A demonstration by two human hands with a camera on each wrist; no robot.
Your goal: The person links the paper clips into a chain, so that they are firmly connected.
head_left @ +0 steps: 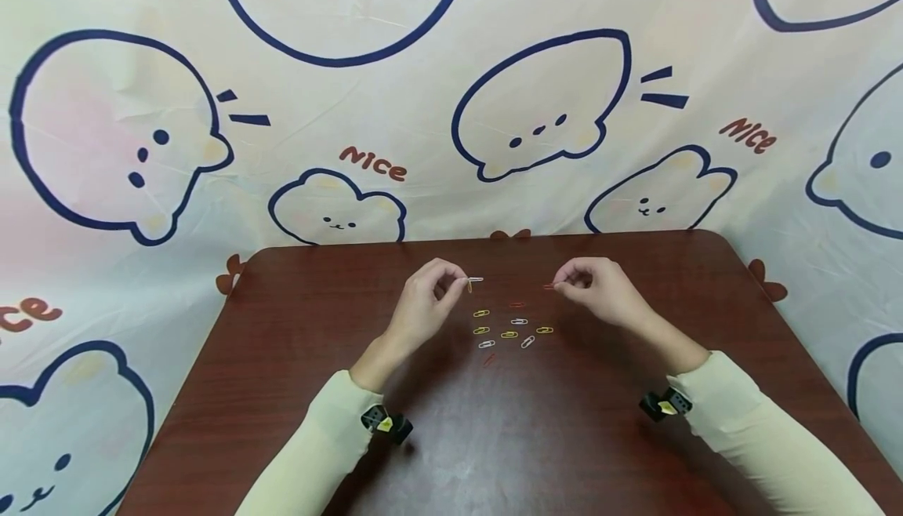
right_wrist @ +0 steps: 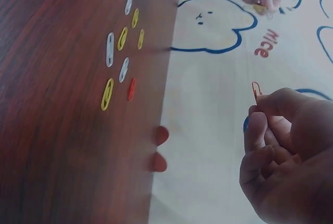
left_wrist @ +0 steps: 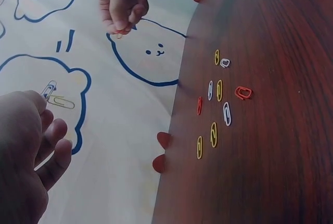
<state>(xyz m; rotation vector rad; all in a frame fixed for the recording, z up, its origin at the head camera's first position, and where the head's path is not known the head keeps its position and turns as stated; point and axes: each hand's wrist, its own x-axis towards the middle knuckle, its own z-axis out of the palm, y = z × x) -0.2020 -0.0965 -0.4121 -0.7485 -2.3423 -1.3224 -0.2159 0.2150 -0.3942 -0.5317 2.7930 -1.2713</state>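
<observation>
The left hand [head_left: 426, 302] pinches a white paperclip [head_left: 476, 279] between thumb and forefinger; a yellow paperclip [left_wrist: 63, 102] hangs linked to it, both standing out beyond the fingertips in the left wrist view. Facing it across a gap, the right hand [head_left: 600, 290] pinches a red paperclip [right_wrist: 256, 89], its loop pointing away from the thumb. Both hands are raised over the far part of the table. Between and below them lie loose yellow [head_left: 509, 335], white [head_left: 519, 321] and red [head_left: 518, 304] paperclips, several in all.
The dark red-brown wooden table [head_left: 282, 422] ends at a far edge against a pale cloth [head_left: 423, 108] printed with blue-outlined cartoon shapes. Each forearm, in a light sleeve, bears a small black wrist camera [head_left: 666, 404].
</observation>
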